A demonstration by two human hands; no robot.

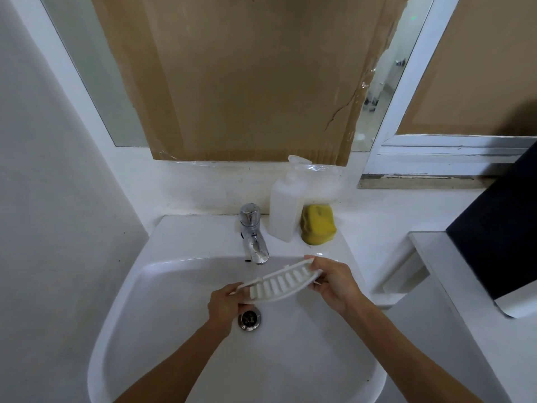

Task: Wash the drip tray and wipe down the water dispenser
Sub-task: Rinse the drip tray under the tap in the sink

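A white slotted drip tray (280,283) is held tilted over the white sink basin (162,330), just below the chrome tap (253,237). My left hand (225,308) grips the tray's lower left end above the drain (249,317). My right hand (334,282) grips its raised right end. No water runs from the tap. At the right edge stands the water dispenser (499,237), black above and white below.
A white pump bottle (286,210) and a yellow sponge (318,224) stand on the sink's back ledge, right of the tap. Brown cardboard (247,77) covers the mirror behind. A white counter (453,315) lies to the right, under the dispenser.
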